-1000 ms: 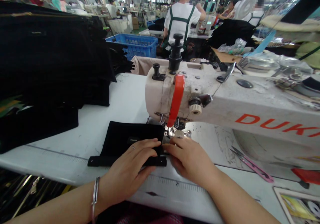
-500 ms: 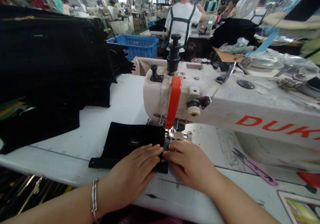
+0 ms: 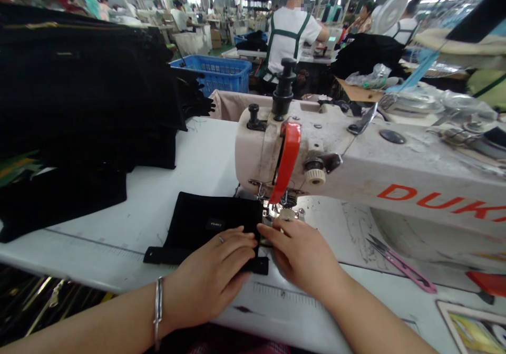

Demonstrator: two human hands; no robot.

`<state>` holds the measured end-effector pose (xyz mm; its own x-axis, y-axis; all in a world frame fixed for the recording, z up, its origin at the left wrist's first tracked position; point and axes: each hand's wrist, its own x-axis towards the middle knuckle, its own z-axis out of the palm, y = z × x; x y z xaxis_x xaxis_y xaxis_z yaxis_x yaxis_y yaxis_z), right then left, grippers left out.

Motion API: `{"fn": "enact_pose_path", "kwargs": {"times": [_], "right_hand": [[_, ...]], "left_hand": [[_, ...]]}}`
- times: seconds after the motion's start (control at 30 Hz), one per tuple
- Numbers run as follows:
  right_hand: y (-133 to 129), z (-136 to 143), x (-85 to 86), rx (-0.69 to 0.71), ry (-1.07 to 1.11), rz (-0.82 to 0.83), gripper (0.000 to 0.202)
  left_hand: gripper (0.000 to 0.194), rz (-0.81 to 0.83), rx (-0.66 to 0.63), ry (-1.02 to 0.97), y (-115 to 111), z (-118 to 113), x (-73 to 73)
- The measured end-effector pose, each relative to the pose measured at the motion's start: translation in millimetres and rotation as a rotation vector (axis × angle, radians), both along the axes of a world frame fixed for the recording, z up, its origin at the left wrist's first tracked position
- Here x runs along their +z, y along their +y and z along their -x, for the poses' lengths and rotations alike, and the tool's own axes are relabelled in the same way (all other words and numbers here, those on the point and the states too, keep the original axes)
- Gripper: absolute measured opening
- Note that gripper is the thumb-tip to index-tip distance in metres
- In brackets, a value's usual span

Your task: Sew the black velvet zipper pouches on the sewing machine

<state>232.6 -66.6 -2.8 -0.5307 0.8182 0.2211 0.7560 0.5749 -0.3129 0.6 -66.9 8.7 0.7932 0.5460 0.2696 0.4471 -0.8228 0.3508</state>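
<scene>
Black cloth (image 3: 197,222) at lower centre of frame looks light and soft, best steadied flat near its right edge. The left hand (image 3: 215,275) lies on it, fingers outstretched; whether the right hand (image 3: 302,254) pinches it, I cannot tell.

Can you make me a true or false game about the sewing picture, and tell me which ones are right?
1. The left hand lies on the black cloth. True.
2. The right hand is holding the scissors. False: they lie on the table, over to the right of that hand.
3. A red strip runs down the front of the sewing machine. True.
4. The silver bracelet is on the right arm. False: it is on the left arm.
5. The plastic basket is yellow. False: it is blue.
</scene>
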Motion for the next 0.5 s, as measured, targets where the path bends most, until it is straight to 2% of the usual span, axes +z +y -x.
{"fn": "enact_pose_path", "kwargs": {"times": [0.17, 0.37, 0.5], "right_hand": [[0, 2, -4.1, 0.027, 0.037, -0.021, 0.040], [2, 3, -4.6, -0.019, 0.070, 0.045, 0.041], [2, -3, -1.9, 0.010, 0.163, 0.087, 0.030]], "left_hand": [[0.026, -0.016, -0.015, -0.048, 4, 1, -0.7], [0.025, -0.030, -0.054, -0.031, 25, 2, -2.2], [0.023, -0.103, -0.065, -0.024, 28, 1, -4.5]]}}
